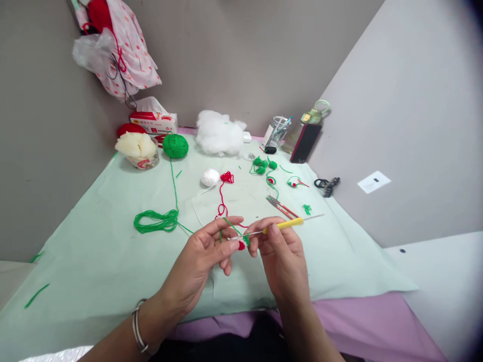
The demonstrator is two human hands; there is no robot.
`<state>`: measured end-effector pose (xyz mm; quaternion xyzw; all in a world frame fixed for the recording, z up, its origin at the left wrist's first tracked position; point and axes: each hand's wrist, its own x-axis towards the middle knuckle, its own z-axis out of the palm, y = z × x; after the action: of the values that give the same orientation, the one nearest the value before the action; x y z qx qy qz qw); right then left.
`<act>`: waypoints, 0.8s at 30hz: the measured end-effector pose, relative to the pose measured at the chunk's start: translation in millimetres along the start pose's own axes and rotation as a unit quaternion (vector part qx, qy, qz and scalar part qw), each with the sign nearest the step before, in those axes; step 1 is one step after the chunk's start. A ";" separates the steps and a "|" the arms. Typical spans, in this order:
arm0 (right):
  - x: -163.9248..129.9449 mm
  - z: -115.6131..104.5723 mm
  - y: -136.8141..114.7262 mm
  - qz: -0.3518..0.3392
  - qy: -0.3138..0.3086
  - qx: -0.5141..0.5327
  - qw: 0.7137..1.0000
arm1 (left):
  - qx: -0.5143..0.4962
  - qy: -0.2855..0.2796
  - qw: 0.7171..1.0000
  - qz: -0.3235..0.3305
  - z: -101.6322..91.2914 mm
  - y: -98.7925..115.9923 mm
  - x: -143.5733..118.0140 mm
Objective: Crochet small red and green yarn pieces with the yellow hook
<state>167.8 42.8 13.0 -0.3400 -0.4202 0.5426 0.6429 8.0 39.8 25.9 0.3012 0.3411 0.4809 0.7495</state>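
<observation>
Between thumb and fingers, my left hand (209,249) pinches a small crochet piece (242,244) in red, white and green. Green yarn runs over its raised index finger. My right hand (285,251) is closed around a crochet hook (284,225) with a yellow handle, its metal tip at the piece. A loose green yarn bundle (156,221) lies left of my hands, linked by a strand to the green yarn ball (175,146). Beyond my hands are a white yarn ball (210,177) and a red yarn tangle (227,177).
Thread snips (282,206) lie right of centre, near small green crochet pieces (260,166). White stuffing (219,133), a tissue pack (154,122), a tub (141,156), a glass of tools (277,133), a bottle (312,114) and a phone (306,143) line the back. Grey partitions enclose the table.
</observation>
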 end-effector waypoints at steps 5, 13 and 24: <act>-0.5 -7.4 0.6 -0.016 -0.003 -0.001 1.000 | 0.011 -0.003 1.000 -0.004 2.7 -1.2 4.6; -12.7 -13.4 -7.9 -0.130 -0.035 -0.201 0.970 | 0.090 0.022 0.994 0.057 -2.3 -9.6 2.9; -22.9 -9.9 13.3 -0.345 -0.018 -0.391 0.853 | -0.065 0.015 0.997 -0.048 3.4 -4.8 -0.9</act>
<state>169.9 22.9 -6.9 -0.3871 -0.6991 0.0833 0.5953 12.9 36.8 24.4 0.2279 0.3339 0.4700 0.7846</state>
